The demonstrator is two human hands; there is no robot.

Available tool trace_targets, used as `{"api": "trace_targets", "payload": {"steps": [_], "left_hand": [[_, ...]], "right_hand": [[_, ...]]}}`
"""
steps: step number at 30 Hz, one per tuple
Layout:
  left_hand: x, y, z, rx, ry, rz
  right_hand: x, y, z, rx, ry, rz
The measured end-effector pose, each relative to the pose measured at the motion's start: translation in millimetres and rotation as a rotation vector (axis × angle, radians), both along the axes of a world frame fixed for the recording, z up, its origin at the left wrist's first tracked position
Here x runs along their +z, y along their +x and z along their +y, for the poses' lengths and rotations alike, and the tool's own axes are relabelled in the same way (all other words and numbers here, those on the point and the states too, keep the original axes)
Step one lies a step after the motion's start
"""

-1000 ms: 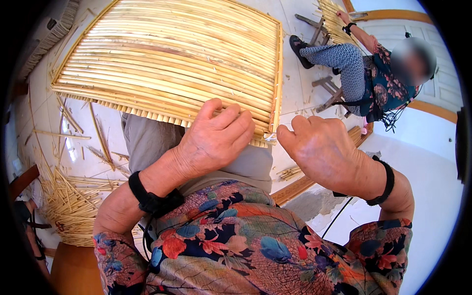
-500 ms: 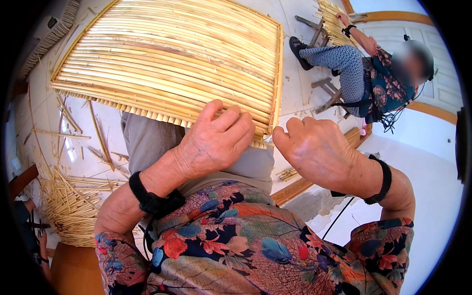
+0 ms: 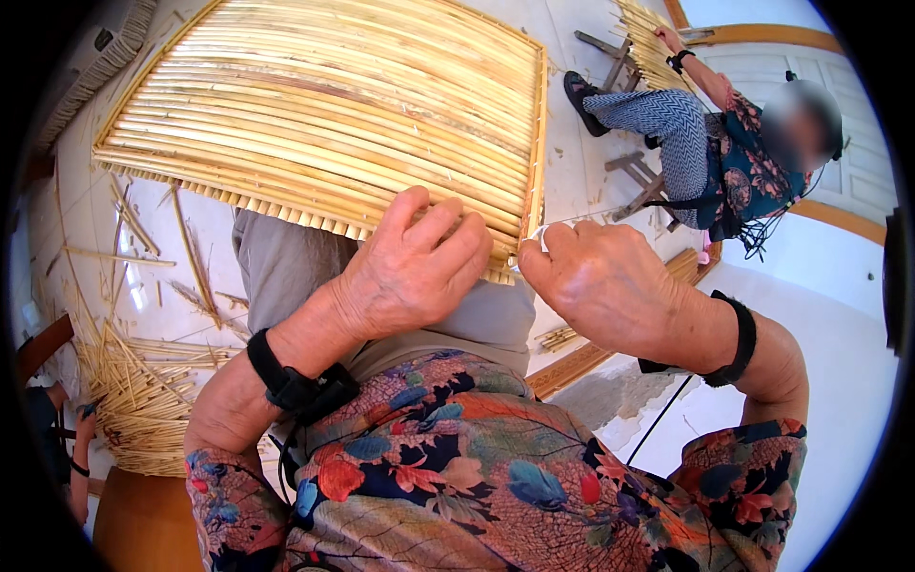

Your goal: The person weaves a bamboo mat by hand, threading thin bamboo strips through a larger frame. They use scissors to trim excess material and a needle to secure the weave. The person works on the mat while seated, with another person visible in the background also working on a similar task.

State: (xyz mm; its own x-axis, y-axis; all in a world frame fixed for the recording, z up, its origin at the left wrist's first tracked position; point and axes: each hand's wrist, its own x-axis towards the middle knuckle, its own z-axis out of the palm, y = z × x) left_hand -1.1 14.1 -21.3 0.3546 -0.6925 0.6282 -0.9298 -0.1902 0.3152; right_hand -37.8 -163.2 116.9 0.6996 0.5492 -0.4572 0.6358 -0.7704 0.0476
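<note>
A panel of straight yellow reed stalks [image 3: 324, 114], laid side by side within a narrow frame of stalks, rests over my lap. My left hand [image 3: 416, 262] is closed on its near edge close to the right corner, fingers curled over the top stalks. At that corner my right hand [image 3: 600, 281] is closed, thumb and fingers pressed together. A thin white looped thing [image 3: 541, 234] shows beside its fingertips; my fingers hide most of it, and I cannot make out its kind.
Loose stalks [image 3: 143, 396] lie heaped on the floor at lower left, by a brown wooden surface [image 3: 143, 520]. Upper right, a seated person [image 3: 734, 162] handles another reed piece [image 3: 648, 43] near wooden stools [image 3: 634, 181]. Another person's arm [image 3: 81, 458] reaches toward the heap.
My right hand has shifted slightly left against the panel's corner, and more of the white looped thing shows. The panel has moved a little. At lower left the other person's arm has come up.
</note>
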Motion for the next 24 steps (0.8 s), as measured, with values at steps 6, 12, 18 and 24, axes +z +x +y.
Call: {"api": "trace_targets", "payload": {"steps": [6, 12, 18, 24], "left_hand": [[-0.1, 0.9, 1.0, -0.006, -0.011, 0.000], [-2.7, 1.2, 0.1, 0.002, -0.006, -0.039], [4.8, 1.9, -5.7, 0.034, -0.028, -0.047], [6.5, -1.3, -7.0, 0.036, -0.041, -0.072]], "right_hand": [[-5.7, 3.8, -1.0, 0.028, 0.023, 0.018], [-9.3, 7.6, -0.9, 0.007, 0.000, 0.055], [6.8, 4.7, -2.7, -0.046, 0.031, 0.047], [6.6, -2.8, 0.3, -0.019, 0.002, -0.027]]}}
